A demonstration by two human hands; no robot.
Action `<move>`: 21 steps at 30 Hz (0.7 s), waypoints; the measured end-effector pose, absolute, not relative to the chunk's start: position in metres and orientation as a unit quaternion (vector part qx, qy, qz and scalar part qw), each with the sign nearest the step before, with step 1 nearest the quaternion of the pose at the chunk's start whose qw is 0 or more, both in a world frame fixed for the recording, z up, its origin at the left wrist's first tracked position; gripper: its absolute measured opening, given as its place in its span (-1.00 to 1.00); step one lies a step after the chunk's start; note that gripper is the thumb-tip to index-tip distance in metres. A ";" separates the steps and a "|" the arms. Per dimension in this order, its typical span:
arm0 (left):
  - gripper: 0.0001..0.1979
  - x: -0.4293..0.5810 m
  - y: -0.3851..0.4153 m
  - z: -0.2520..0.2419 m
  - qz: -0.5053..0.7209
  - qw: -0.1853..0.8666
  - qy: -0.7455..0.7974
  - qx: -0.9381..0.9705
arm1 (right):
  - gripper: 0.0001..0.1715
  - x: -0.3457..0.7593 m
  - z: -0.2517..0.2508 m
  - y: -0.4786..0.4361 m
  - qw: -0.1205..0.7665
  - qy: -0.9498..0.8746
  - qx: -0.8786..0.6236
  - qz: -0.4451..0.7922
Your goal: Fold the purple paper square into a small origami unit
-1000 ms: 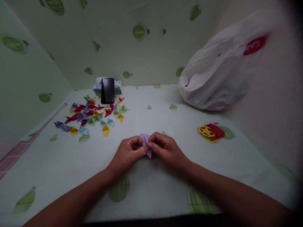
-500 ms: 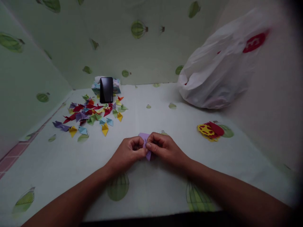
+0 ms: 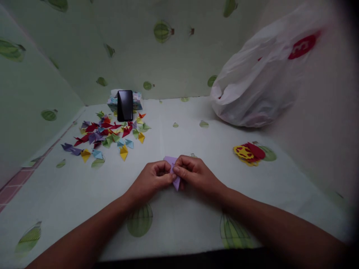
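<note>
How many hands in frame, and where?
2: the left hand grips the purple paper at its left side, the right hand at its right, both low in the middle of the view.

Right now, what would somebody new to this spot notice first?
Probably the scatter of colorful folded paper pieces on the left, in front of an upright black phone. The big white plastic bag with its red mark, at the back right, would likely compete for attention. In the near middle, the left hand and right hand pinch a purple paper between them.
</note>
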State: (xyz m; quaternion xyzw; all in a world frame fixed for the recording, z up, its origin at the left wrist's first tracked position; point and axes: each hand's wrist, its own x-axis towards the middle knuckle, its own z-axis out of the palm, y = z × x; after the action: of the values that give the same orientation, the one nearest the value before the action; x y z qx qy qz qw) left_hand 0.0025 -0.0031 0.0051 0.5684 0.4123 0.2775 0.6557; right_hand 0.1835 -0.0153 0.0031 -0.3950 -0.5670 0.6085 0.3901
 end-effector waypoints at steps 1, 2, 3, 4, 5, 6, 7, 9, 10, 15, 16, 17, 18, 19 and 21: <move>-0.80 0.002 -0.003 0.004 0.285 0.660 0.407 0.564 | -0.66 0.184 0.003 -0.015 0.395 -0.565 -0.406 0.600; -0.78 0.002 -0.004 0.004 0.294 0.664 0.399 0.560 | -0.67 0.184 0.002 -0.015 0.399 -0.564 -0.417 0.590; -0.76 0.002 -0.004 0.003 0.302 0.668 0.391 0.556 | -0.69 0.184 0.002 -0.015 0.405 -0.564 -0.424 0.582; -0.73 0.002 -0.004 0.002 0.310 0.671 0.385 0.553 | -0.70 0.184 0.002 -0.015 0.409 -0.562 -0.427 0.578; -0.71 0.002 -0.004 0.002 0.316 0.674 0.381 0.548 | -0.70 0.184 0.001 -0.014 0.413 -0.560 -0.426 0.577; -0.71 0.002 -0.004 0.001 0.320 0.677 0.380 0.543 | -0.70 0.184 0.001 -0.014 0.417 -0.558 -0.425 0.578; -0.71 0.002 -0.003 0.000 0.322 0.680 0.380 0.538 | -0.70 0.184 0.000 -0.015 0.419 -0.555 -0.423 0.581; -0.74 0.002 -0.003 -0.001 0.322 0.685 0.383 0.530 | -0.71 0.183 0.000 -0.015 0.423 -0.553 -0.422 0.581; -0.75 0.002 -0.003 -0.001 0.322 0.686 0.384 0.527 | -0.70 0.182 0.000 -0.015 0.424 -0.553 -0.422 0.580; -0.75 0.002 -0.002 -0.002 0.317 0.694 0.387 0.517 | -0.71 0.182 0.002 -0.016 0.423 -0.555 -0.428 0.574; -0.74 0.002 -0.002 -0.002 0.316 0.698 0.387 0.514 | -0.71 0.182 0.002 -0.016 0.423 -0.555 -0.430 0.572; -0.73 0.002 -0.002 -0.003 0.315 0.701 0.386 0.510 | -0.71 0.182 0.003 -0.016 0.423 -0.555 -0.431 0.573; -0.73 0.002 -0.002 -0.003 0.314 0.705 0.386 0.506 | -0.71 0.182 0.003 -0.016 0.423 -0.553 -0.431 0.574; -0.73 0.001 -0.002 -0.003 0.311 0.708 0.386 0.503 | -0.71 0.182 0.003 -0.016 0.423 -0.551 -0.431 0.576; -0.75 0.001 -0.001 -0.003 0.307 0.712 0.384 0.501 | -0.71 0.182 0.003 -0.016 0.422 -0.549 -0.430 0.579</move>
State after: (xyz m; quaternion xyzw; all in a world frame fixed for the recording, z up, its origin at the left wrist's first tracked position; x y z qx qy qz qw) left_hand 0.0009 -0.0013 -0.0032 0.5007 0.3842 0.3075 0.7122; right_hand 0.1825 -0.0161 0.0029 -0.4302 -0.5491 0.5790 0.4221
